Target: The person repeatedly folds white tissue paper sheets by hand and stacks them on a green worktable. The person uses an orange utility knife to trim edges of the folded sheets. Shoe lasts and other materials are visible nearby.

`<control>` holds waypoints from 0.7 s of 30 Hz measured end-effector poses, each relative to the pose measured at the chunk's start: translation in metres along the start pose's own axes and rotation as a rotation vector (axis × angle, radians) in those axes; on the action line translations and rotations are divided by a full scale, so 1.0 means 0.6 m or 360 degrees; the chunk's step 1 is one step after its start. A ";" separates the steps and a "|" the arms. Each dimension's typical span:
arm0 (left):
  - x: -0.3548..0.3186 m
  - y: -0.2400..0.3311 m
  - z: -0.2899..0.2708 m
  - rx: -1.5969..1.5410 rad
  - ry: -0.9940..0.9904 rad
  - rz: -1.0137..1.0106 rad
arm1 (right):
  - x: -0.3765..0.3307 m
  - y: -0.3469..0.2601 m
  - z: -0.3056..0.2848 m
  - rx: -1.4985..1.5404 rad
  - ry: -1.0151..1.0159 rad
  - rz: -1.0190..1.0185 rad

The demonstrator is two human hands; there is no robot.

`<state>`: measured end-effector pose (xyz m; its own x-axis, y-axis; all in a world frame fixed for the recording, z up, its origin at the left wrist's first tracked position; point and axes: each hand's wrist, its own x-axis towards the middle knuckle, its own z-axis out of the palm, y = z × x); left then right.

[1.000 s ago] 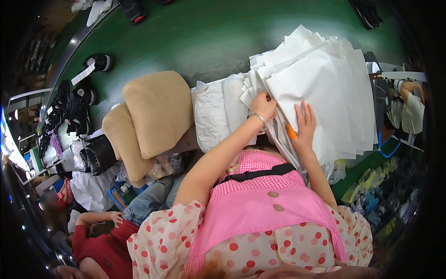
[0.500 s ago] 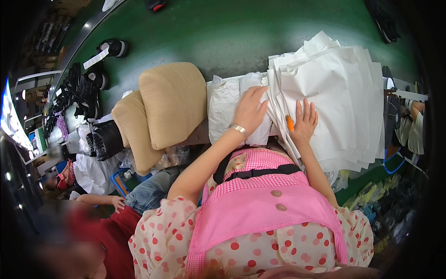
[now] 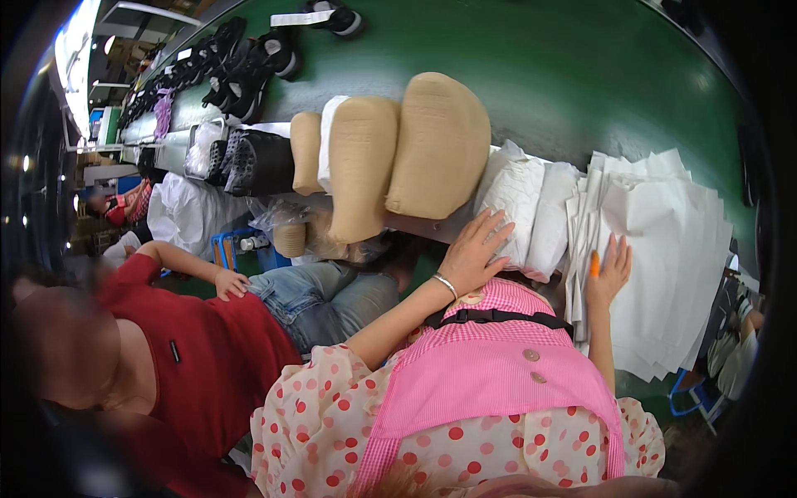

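Note:
My left hand (image 3: 476,251) lies with fingers stretched out against a white paper-wrapped bundle (image 3: 512,199). A second white bundle (image 3: 550,217) sits just right of it. My right hand (image 3: 610,272) rests flat, fingers extended, on a thick stack of large white paper sheets (image 3: 664,274) with uneven edges. An orange cover (image 3: 594,264), seemingly a finger cot, is on the right thumb. Neither hand grips anything that I can see. Left of the bundles stand beige shoe-shaped padded forms (image 3: 440,145), (image 3: 362,166) side by side.
Behind runs a green work surface (image 3: 564,91) with several black shoes (image 3: 249,79) at its far left. A black perforated box (image 3: 259,162) and a tray with clear plastic (image 3: 204,149) stand left. A person in a red shirt (image 3: 220,349) sits close on my left.
The view has swung left, so everything sits farther right and more of the neighbouring person shows. My left hand has drawn back from the paper stack's edge to the white bundle.

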<state>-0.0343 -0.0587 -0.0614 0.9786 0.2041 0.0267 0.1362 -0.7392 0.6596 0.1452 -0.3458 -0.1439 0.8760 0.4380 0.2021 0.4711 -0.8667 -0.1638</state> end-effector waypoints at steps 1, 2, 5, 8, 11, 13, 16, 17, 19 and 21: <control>-0.008 0.000 -0.009 -0.0021 0.0008 0.0008 | 0.009 0.018 0.002 0.0119 0.0037 -0.0021; -0.015 0.002 -0.020 -0.0047 0.0097 0.0043 | 0.012 0.028 -0.002 0.0225 0.0070 -0.0026; -0.052 -0.020 -0.034 -0.0246 0.0121 -0.0038 | 0.066 -0.002 -0.039 0.0181 0.0226 -0.0023; -0.075 -0.023 -0.038 -0.0271 0.0262 -0.0056 | 0.067 0.024 0.019 -0.0181 0.0218 -0.0026; -0.101 -0.039 -0.031 -0.0251 0.0283 -0.0044 | 0.064 0.033 0.069 -0.0320 0.0236 0.0009; -0.122 -0.053 -0.019 -0.0234 0.0289 -0.0086 | 0.066 0.037 0.081 -0.0285 0.0234 0.0010; -0.141 -0.055 -0.003 -0.0244 0.0337 -0.0248 | 0.070 0.038 0.079 -0.0286 0.0201 0.0028; -0.148 -0.053 -0.004 -0.0251 0.0376 -0.0298 | 0.071 0.034 0.081 -0.0280 0.0201 0.0037; -0.161 -0.054 -0.003 -0.0260 0.0474 -0.0390 | 0.070 0.032 0.079 -0.0269 0.0211 0.0040; -0.180 -0.062 -0.002 -0.0237 0.0608 -0.0488 | 0.072 0.038 0.086 -0.0278 0.0230 0.0038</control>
<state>-0.1456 -0.0524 -0.0877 0.7670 0.6379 0.0695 0.3573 -0.5145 0.7795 0.1992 -0.3343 -0.1885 0.8568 0.3889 0.3385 0.4144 -0.9101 -0.0033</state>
